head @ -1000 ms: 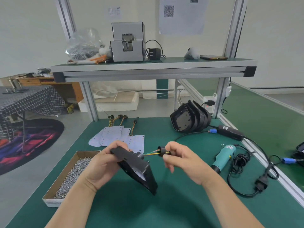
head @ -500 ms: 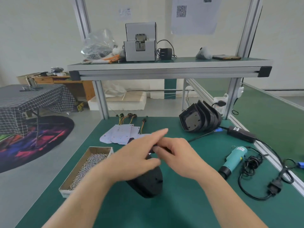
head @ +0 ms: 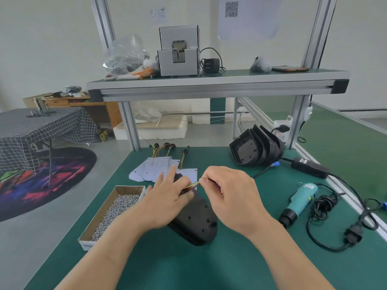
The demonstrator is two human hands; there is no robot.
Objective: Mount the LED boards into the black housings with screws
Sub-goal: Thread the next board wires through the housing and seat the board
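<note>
Presently: black moulded plastic housing (head: 194, 216) is laid back-up on the green bench mat (head: 230, 260), held down by extended fingers of the left hand (head: 167, 197); its thin yellow-red wire lead (head: 193, 184) is pinched by the right hand (head: 228, 193). Lead could be torn loose if overpulled.

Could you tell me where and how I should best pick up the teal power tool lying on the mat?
Probably grip the teal power tool round its mid-body, right hand coming from above: it lies flat, black nose toward you, cord coiled to its right.
</note>
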